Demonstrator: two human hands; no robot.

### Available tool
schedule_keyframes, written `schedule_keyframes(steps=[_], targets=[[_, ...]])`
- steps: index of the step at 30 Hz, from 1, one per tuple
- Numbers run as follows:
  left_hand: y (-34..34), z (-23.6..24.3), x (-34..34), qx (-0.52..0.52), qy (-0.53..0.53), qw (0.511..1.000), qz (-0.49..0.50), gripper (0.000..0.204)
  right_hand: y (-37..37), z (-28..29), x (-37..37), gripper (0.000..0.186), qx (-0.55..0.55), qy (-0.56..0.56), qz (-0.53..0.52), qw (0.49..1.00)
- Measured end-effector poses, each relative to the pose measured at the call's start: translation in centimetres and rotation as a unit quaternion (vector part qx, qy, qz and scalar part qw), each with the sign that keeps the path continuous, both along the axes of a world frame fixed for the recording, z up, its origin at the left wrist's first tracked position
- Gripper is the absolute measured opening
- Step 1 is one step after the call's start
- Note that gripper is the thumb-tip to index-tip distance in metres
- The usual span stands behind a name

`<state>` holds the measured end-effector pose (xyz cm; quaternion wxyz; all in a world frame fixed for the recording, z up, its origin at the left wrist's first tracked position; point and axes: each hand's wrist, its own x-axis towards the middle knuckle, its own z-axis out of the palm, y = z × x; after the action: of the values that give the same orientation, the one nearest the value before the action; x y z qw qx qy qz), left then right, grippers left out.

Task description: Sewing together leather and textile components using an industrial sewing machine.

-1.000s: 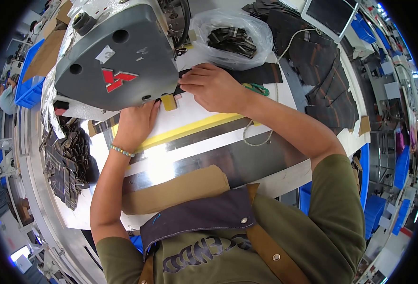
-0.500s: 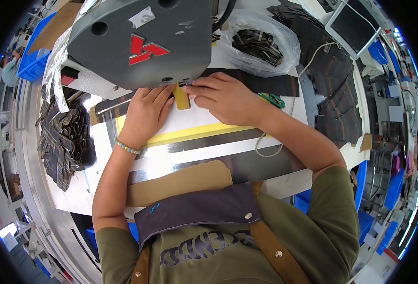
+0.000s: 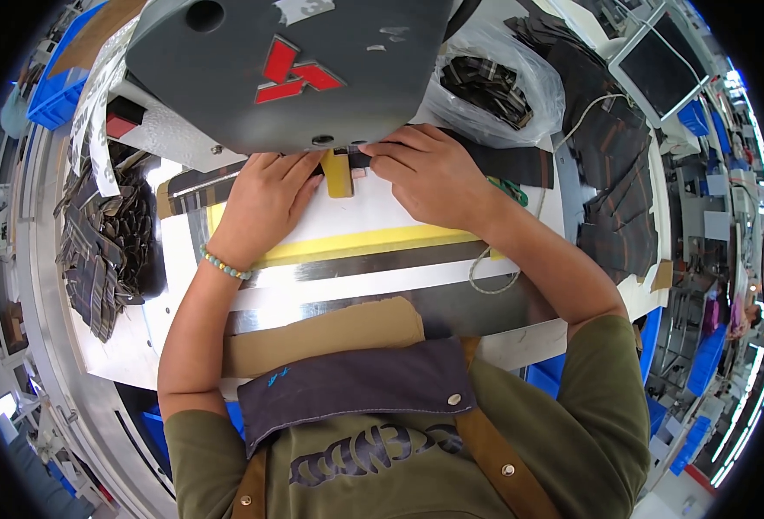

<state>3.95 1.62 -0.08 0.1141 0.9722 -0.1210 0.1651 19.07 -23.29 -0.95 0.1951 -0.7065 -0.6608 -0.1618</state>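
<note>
Under the front of a dark grey sewing machine head (image 3: 217,95), both my hands hold a small dark fabric piece, mostly hidden by my fingers and the machine. My left hand (image 3: 265,201), with a bead bracelet at its wrist, has its fingertips on the piece's left side, just left of an upright yellow block (image 3: 338,176). To the right of that block, my right hand (image 3: 434,180) pinches the other side with bent fingers. Green-handled scissors (image 3: 508,190) lie partly behind my right wrist. The needle area is out of sight.
A heap of dark plaid pieces (image 3: 109,251) lies at the left. At the back right stands a clear plastic bag (image 3: 542,95) of similar pieces, and dark cloth (image 3: 620,190) covers the table's right side. A pale cord (image 3: 537,208) loops near my right forearm. A screen (image 3: 658,65) stands far right.
The machine head sits larger and further right in view as my head shifts. My right fingers have drawn slightly away from the yellow block, and a small pinkish patch now shows beside it.
</note>
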Motion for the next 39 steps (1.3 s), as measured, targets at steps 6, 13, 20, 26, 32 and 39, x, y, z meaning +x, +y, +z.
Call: schedule_keyframes(steps=[6,13,20,26,32,39], targets=[[-0.10,0.04,-0.02,-0.002,-0.007,1.000,0.000,0.035,0.01,0.37,-0.13,0.032,-0.004,0.005,0.003,1.000],[-0.02,0.09,-0.09,-0.004,-0.003,1.000,0.001,0.036,0.12,0.02,-0.15,0.035,-0.009,0.011,0.008,1.000],[0.04,0.22,-0.21,-0.010,0.018,1.000,0.007,0.039,0.25,0.14,-0.04,0.028,0.000,0.020,0.011,1.000],[0.11,0.26,-0.40,-0.001,0.001,1.000,0.003,0.040,0.46,0.27,-0.09,0.026,0.004,0.019,0.009,1.000],[0.02,0.29,-0.43,-0.009,0.025,1.000,0.011,0.040,0.50,0.40,0.00,0.024,0.008,0.023,0.010,1.000],[-0.10,0.40,-0.20,-0.004,0.021,1.000,0.013,0.038,0.55,0.28,-0.03,0.021,0.008,0.040,0.015,0.999]])
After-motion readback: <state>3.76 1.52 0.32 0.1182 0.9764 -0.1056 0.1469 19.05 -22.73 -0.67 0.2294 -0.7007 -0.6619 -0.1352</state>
